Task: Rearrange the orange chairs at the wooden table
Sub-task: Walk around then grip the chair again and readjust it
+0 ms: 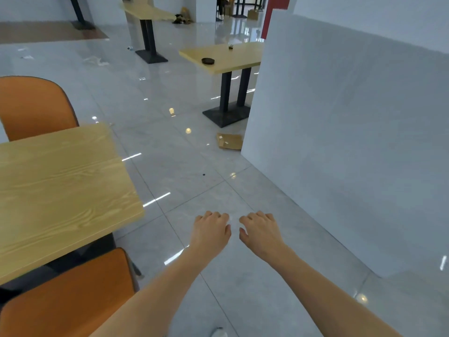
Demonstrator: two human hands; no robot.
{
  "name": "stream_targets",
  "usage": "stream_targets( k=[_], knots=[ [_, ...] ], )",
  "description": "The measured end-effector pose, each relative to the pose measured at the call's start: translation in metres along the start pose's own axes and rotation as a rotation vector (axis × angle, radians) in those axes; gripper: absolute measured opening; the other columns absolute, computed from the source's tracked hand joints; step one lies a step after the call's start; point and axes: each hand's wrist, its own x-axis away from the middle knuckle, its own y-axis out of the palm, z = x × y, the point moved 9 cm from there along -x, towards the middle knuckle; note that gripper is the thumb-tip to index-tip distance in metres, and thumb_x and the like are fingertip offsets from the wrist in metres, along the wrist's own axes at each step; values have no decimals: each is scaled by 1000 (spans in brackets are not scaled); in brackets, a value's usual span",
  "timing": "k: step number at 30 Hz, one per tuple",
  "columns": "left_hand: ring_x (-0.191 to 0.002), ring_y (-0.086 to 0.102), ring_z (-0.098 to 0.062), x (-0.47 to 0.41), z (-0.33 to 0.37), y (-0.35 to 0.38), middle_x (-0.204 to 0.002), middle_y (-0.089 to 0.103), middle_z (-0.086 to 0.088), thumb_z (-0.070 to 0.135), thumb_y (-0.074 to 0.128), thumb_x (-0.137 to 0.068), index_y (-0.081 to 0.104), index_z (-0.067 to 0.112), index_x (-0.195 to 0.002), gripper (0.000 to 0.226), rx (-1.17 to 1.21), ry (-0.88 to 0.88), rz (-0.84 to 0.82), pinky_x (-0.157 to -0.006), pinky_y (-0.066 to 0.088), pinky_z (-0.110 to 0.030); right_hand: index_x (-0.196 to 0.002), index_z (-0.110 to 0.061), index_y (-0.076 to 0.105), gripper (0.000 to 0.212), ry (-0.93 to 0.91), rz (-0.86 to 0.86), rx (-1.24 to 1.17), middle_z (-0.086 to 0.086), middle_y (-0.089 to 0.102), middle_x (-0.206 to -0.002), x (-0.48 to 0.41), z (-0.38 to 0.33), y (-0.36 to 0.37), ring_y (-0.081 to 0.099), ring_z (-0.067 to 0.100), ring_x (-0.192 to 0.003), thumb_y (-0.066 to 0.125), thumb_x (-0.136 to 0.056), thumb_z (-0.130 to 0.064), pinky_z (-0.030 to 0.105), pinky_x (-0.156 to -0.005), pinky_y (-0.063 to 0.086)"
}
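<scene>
A light wooden table (60, 186) fills the left side of the view. One orange chair (34, 108) stands at its far side, its back rising above the tabletop. A second orange chair (73, 295) is tucked at the near side, its seat partly under the table edge. My left hand (210, 231) and my right hand (261, 231) are stretched out side by side over the bare floor, to the right of the table. Both hang palm down with fingers curled loosely, holding nothing and touching neither chair.
A tall white partition (340, 142) runs along the right. Another wooden table (226, 57) on black legs stands ahead with a dark round dish (208, 61) on it. Flat cardboard (229, 141) lies on the glossy tiled floor (184, 166). A third table (145, 10) is farther back.
</scene>
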Motion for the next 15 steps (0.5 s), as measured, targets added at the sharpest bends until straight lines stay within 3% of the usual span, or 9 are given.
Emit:
stream_targets(
  k=[7, 10, 13, 15],
  knots=[
    [-84, 61, -21, -105, -36, -18, -86, 69, 1, 29, 56, -89, 66, 16, -97, 18, -34, -127, 54, -73, 45, -33, -116, -14, 58, 30, -96, -4, 30, 6, 66, -108, -130, 35, -17, 54, 26, -105, 42, -95, -27, 37, -91, 37],
    [-91, 58, -23, -148, -63, -11, -96, 67, -2, 28, 45, -93, 62, 14, -105, 24, -42, -193, -7, -78, 41, -34, -114, -13, 59, 29, -172, -2, 22, 6, 66, -108, -191, 34, -15, 55, 27, -103, 42, -95, -27, 38, -91, 37],
    [-78, 61, -24, -198, -95, -11, -80, 68, -2, 26, 57, -87, 66, 13, -91, 15, -71, -259, 39, -68, 44, -34, -116, -14, 58, 31, -236, -17, 18, 6, 65, -110, -255, 38, -6, 54, 26, -105, 40, -95, -28, 38, -92, 37],
    [-80, 61, -24, -236, -113, -10, -81, 68, -3, 25, 57, -87, 65, 13, -92, 16, -87, -299, 37, -69, 44, -34, -118, -15, 57, 32, -277, -13, 16, 5, 65, -111, -302, 44, -3, 54, 25, -106, 39, -96, -30, 37, -92, 37]
  ],
)
